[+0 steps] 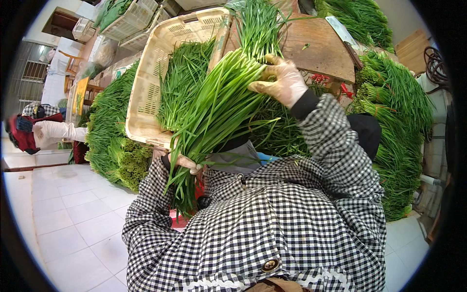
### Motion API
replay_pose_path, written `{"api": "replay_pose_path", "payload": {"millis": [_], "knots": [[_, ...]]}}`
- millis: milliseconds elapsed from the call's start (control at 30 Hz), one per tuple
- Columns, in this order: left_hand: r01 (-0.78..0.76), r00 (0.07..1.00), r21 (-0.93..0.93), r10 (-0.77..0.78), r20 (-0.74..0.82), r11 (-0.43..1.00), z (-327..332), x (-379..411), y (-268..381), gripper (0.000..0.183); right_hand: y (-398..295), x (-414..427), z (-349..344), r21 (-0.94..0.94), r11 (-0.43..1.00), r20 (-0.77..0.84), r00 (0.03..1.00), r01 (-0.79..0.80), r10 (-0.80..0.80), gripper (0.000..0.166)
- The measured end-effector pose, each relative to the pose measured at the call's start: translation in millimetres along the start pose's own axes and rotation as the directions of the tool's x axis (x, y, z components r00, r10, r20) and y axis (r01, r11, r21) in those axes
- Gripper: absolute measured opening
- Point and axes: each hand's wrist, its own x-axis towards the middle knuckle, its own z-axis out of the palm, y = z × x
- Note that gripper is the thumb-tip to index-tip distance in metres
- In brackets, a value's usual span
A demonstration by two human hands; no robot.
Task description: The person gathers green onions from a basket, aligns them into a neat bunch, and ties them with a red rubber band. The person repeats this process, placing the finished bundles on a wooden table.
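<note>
My gloved left hand (186, 163) is closed around the leafy part of a large bunch of Chinese chives (215, 106), whose leaf tips hang below it. The pale cut ends point up and to the right. At those ends is my gloved right hand (279, 80), thumb and fingers spread; whether it pinches any stalks I cannot tell. Just above, a smaller pile of chives (259, 33) lies on a round wooden board (310, 43). Loose chives (186, 80) fill part of the cream plastic crate (144, 109) on the left.
A cleaver (343, 33) lies at the board's right edge. Tied chive bundles (390, 120) are stacked on the right, with another stack (113, 146) beyond the crate. Red ties (346, 91) hang below the board. A person in a red garment (27, 133) is at the far left.
</note>
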Motion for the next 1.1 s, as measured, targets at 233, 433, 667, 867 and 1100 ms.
{"api": "replay_pose_path", "payload": {"millis": [233,433,667,867,1100], "knots": [[-0.046,0.999,-0.033,0.045,-0.009,0.998,5.7,6.0,-0.7,0.034,21.8,16.9,13.2,0.866,0.496,-0.195,0.957,0.064,0.217,0.032],[-0.064,0.998,-0.055,0.063,-0.03,0.996,5.9,10.8,-3.1,0.037,21.4,16.0,-18.8,0.74,0.65,-0.252,0.967,0.172,0.032,0.032],[-0.055,0.997,-0.039,0.052,-0.058,0.998,4.0,11.4,-1.5,0.04,-6.3,44.5,-10.4,0.523,0.851,0.118,0.984,0.055,-0.136,0.045],[-0.052,0.994,-0.035,0.049,-0.095,0.998,5.7,5.4,-3.0,0.043,-11.8,56.2,7.5,-0.09,0.943,-0.444,0.835,0.32,-0.326,0.017],[-0.037,0.995,-0.027,0.034,-0.098,0.999,2.9,13.1,0.7,0.046,52.5,28.8,-79.1,-0.898,0.437,0.205,0.934,0.059,0.294,0.031]]}}
